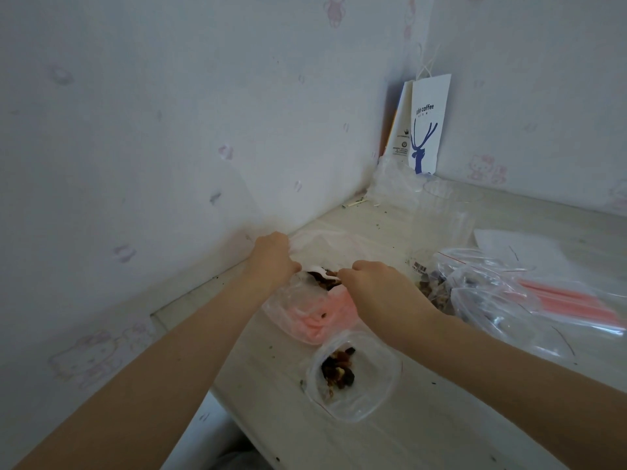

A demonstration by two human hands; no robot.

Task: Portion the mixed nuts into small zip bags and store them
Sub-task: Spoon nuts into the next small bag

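1. Left hand (274, 256) grips the far rim of the pink-tinted bag (315, 317), hard against the wall (135, 164). Right hand (376, 286) pinches the bag's whitish near rim, with mixed nuts (324, 281) showing between the two hands.
2. One small zip bag (353, 378) holding nuts lies near the table (373, 446) front edge.
3. Piled zip bags (492, 293) crowd the right side.
4. Bare tabletop stretches behind, toward the corner with the paper coffee bag (427, 127).

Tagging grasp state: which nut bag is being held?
The pink-tinted bag between the hands: left hand and right hand both pinch its mouth. The small bag nearer the camera and the big bag at right lie untouched.
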